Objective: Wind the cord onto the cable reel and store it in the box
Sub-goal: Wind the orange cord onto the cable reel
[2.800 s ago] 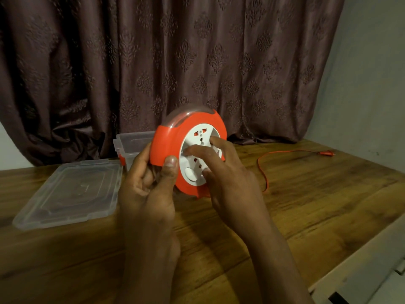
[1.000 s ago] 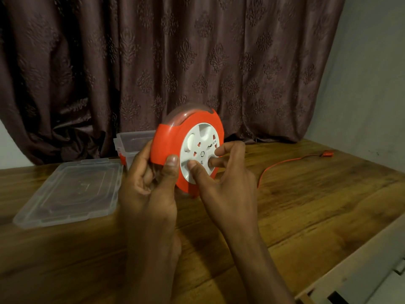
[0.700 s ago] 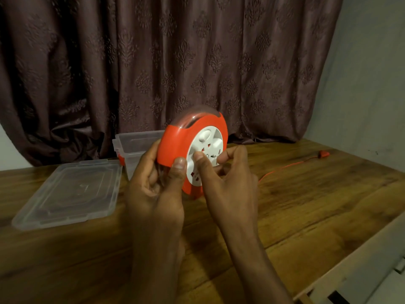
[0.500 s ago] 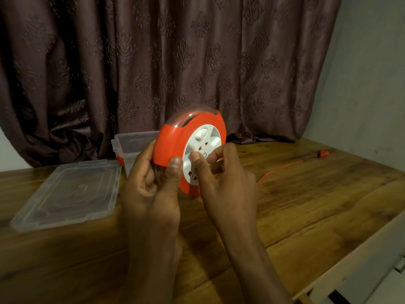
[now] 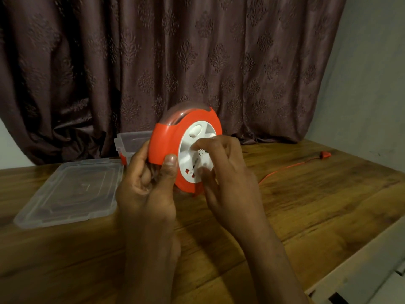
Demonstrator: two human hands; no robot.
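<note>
— How many things were on the counter (image 5: 306, 211), and where was the reel?

— One cable reel (image 5: 166, 141), orange with a white hub, stood on edge near the middle of the wooden counter, its foot down on the wood. Two hands were on it. The left hand (image 5: 146, 183) gripped the orange rim, thumb pressed on the front edge and the other fingers (image 5: 140, 159) curled round the back. The right hand (image 5: 223, 172) was at the white hub, its thumb and fingers bent in against the face and pinching it; exactly what part they caught, I couldn't tell.

— And the cord?

— One orange cord (image 5: 289, 167) ran from behind the right hand across the counter to the right, lying slack on the wood, and ended in one orange plug (image 5: 325, 154) near the far right edge, well apart from the reel.

— The box?

— One clear plastic box (image 5: 129, 141) sat just behind the reel, partly hidden by it, open at the top. One clear lid (image 5: 70, 191) lay flat on the counter to the left, near the left hand. A dark patterned curtain (image 5: 175, 62) hung behind everything
</note>
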